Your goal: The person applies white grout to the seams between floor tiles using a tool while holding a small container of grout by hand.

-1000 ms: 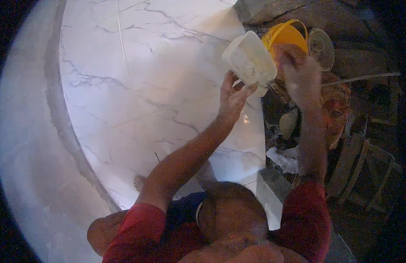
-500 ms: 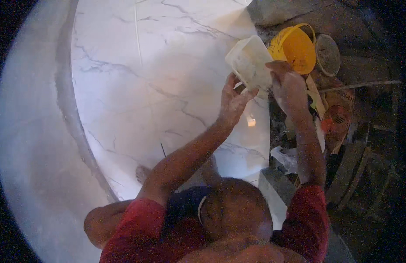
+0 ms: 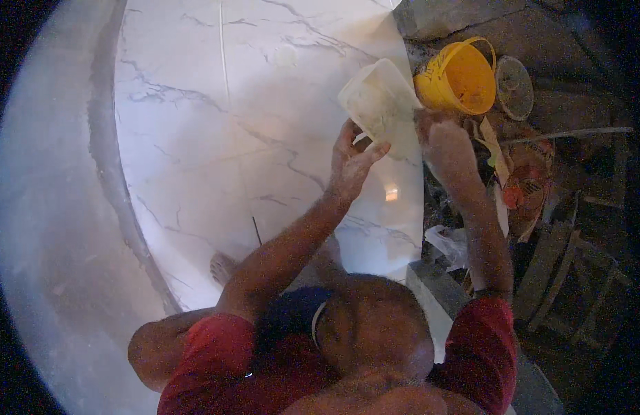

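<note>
My left hand [image 3: 354, 162] grips a whitish, translucent plastic tub [image 3: 397, 77] by its near side, thumb and fingers on its edge. The tub is tilted, with its hollow side showing and pale residue smeared inside. At the tub's right edge is my right hand [image 3: 446, 138], its fingers curled closed. What those fingers hold, if anything, cannot be made out. Just beyond the right hand a yellow bucket [image 3: 437, 79] leans with its handle up, its inside stained.
Glossy white marble-patterned tiles [image 3: 189, 138] cover the floor, bordered at left by a grey curved strip [image 3: 106, 138]. On the dark right side lie a round clear lid [image 3: 515, 88], a reddish printed bag [image 3: 531, 183], a crumpled clear plastic bag [image 3: 448, 245] and pieces of wood [image 3: 555, 277].
Both hands and the tub have shifted slightly left. My right hand has dropped a little lower at the tub's right edge.
</note>
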Tool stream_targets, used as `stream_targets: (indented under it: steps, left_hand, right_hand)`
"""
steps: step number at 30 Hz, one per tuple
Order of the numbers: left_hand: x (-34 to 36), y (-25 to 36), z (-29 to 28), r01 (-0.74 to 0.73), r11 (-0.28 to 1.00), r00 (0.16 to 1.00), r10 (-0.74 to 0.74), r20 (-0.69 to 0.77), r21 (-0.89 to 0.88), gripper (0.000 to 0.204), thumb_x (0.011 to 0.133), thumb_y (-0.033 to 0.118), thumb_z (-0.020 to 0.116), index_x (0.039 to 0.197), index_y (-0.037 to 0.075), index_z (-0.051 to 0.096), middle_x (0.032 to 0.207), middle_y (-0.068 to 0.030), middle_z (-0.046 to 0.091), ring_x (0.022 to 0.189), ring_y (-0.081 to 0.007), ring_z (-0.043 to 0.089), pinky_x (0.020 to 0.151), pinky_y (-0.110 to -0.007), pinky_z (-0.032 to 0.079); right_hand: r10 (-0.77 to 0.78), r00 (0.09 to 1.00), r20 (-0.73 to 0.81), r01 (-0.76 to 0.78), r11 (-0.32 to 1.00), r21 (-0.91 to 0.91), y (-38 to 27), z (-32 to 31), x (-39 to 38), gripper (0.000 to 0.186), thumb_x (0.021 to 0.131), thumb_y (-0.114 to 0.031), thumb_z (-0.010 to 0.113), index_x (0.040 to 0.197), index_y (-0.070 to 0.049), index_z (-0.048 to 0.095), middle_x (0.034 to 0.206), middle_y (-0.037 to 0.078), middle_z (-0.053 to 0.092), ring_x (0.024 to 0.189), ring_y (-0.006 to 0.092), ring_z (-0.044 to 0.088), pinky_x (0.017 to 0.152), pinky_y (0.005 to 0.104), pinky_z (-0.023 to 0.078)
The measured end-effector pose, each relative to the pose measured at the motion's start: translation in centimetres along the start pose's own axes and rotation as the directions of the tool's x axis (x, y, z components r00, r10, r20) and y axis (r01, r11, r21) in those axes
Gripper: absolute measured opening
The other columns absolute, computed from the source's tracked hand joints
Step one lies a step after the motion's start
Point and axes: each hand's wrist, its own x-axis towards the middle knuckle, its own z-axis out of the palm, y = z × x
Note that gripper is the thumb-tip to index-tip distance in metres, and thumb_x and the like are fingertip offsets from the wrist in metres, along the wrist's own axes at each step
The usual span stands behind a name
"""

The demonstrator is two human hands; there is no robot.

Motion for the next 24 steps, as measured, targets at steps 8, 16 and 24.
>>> stream_targets:
  steps: [8,16,24]
  left_hand:
    - [-1.3,0.8,-2.1,-0.001,0.998,1.0,0.002,-0.018,0.056,0.072,0.078,0.006,0.077,0.137,-0.004,0.037,0.129,-0.0159,0.05,0.12,-0.0309,0.054,0.1,-0.041,0.047]
    - [-2.0,1.4,-3.3,0.036,0.999,0.999,-0.035,-0.019,0.028,0.073,0.078,0.006,0.077,0.138,-0.003,0.037,0.128,-0.0164,0.051,0.119,-0.0296,0.055,0.099,-0.041,0.048]
    - [-2.3,1.2,-4.1,0.059,0.998,0.997,-0.059,-0.044,0.003,0.073,0.077,0.005,0.077,0.137,-0.003,0.038,0.128,-0.0171,0.052,0.119,-0.03,0.055,0.099,-0.041,0.048]
  right_hand:
    - [-0.061,0.992,-0.108,0.07,0.994,0.082,-2.5,1.9,-0.2,0.033,0.089,-0.016,0.054,0.121,-0.009,0.059,0.1,0.017,0.062,0.074,0.0319,0.069,0.063,0.0416,0.058]
    - [-0.08,0.995,-0.065,0.084,0.995,0.057,-3.6,1.4,-0.8,0.041,0.087,-0.012,0.056,0.128,-0.008,0.056,0.102,0.015,0.06,0.083,0.0326,0.065,0.073,0.0416,0.056]
    - [-0.04,0.995,-0.097,0.053,0.989,0.135,-4.0,3.1,-0.9,0.032,0.09,-0.013,0.056,0.122,-0.008,0.058,0.104,0.018,0.06,0.087,0.0336,0.065,0.072,0.0446,0.055]
